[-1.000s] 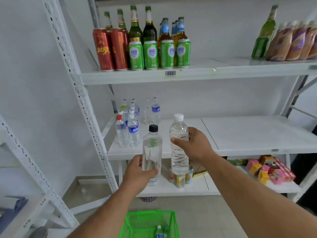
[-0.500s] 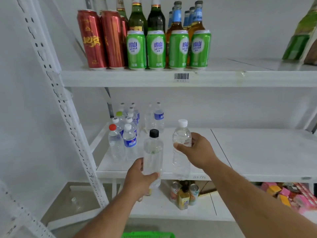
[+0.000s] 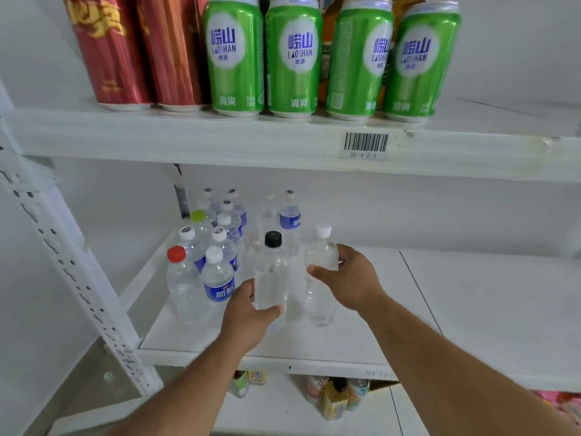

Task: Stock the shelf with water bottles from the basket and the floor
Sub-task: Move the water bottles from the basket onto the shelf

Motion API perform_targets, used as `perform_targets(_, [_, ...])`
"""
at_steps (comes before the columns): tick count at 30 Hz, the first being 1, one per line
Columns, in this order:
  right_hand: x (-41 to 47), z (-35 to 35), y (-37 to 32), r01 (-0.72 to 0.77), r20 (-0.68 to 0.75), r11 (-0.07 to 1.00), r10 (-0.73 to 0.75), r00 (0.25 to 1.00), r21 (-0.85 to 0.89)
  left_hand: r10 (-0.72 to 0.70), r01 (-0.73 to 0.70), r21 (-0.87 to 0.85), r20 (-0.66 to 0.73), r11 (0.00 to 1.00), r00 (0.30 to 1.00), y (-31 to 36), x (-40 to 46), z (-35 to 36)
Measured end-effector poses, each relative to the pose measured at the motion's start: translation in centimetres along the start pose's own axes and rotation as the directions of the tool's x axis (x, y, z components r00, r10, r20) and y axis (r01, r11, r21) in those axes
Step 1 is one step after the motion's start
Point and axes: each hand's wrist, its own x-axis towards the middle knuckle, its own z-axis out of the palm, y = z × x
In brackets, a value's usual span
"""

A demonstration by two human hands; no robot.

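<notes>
My left hand [image 3: 248, 313] grips a clear black-capped water bottle [image 3: 272, 269] low on its body. My right hand [image 3: 349, 278] grips a clear white-capped water bottle [image 3: 319, 297] around its upper part. Both bottles are upright over the front of the white middle shelf [image 3: 471, 309], side by side. Whether their bases touch the board I cannot tell. To their left stands a cluster of several water bottles [image 3: 213, 247], some with blue labels, one with a red cap [image 3: 176, 253] and one with a green cap. The basket is out of view.
The upper shelf [image 3: 283, 143] carries red cans [image 3: 138, 51] and green cans [image 3: 292, 55] right above my hands. A perforated white upright [image 3: 66, 253] stands at the left. Small drink cartons and cans [image 3: 333, 398] sit on the lower shelf.
Both hands have carried their bottles forward and in over the middle shelf. The view has closed in on the shelf, and the green basket has dropped out of sight.
</notes>
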Motion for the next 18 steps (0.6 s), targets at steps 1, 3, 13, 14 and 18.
perform_targets(1, [1.1,0.3,0.4,-0.004,0.009,1.0,0.004,1.0,0.004,-0.005,0.005,-0.009,-0.007,1.0,1.0,-0.2,1.0,0.4])
perform_targets(3, [3.5,0.9,1.1,-0.014,0.032,1.0,0.013,0.999,0.015,-0.027,0.027,-0.018,-0.016,0.999,0.999,-0.3,2.9,1.1])
perform_targets(13, [13.9,4.5,3.4,0.002,0.111,1.0,0.001,0.994,-0.031,-0.048,0.044,-0.038,-0.115,0.998,0.992,-1.9,11.3,4.6])
perform_targets(14, [14.6,4.9,3.6,0.008,0.116,0.999,-0.003,0.993,-0.044,-0.053,0.048,-0.043,-0.125,0.998,0.991,-2.0,11.9,4.9])
perform_targets(18, [16.8,6.2,3.9,0.028,0.137,0.997,-0.018,0.99,-0.068,-0.064,0.057,-0.048,-0.153,0.997,0.986,-2.5,14.2,5.5])
